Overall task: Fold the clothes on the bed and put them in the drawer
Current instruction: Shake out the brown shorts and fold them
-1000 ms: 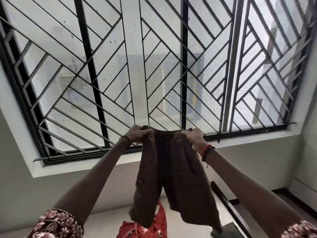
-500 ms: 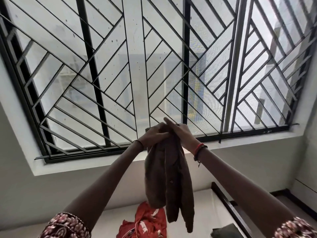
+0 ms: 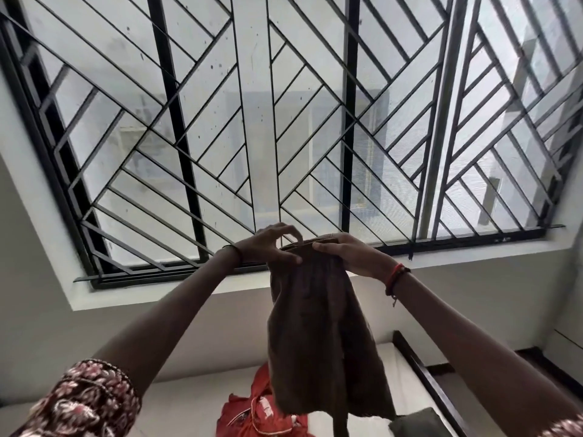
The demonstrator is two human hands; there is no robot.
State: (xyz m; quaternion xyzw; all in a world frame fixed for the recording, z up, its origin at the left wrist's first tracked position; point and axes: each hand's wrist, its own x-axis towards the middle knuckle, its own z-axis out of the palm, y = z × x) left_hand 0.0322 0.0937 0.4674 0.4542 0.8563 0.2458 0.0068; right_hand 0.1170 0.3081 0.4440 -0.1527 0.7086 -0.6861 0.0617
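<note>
Brown matte cotton shorts [image 3: 318, 335], folded in half lengthwise, hang limp in mid-air before a black diagonal-barred metal window grille [image 3: 220, 146]. I have my left hand [image 3: 268, 247] and right hand [image 3: 353, 252] both pinching the gathered waistband, thumbs pressed on its front. Below lies a crumpled red garment with white print [image 3: 252, 414] on the pale smooth bed [image 3: 183, 402].

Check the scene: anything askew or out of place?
Nothing alarming. The brown shorts hang folded from both hands, left hand and right hand. A red garment lies crumpled, unfolded, on the bed.
</note>
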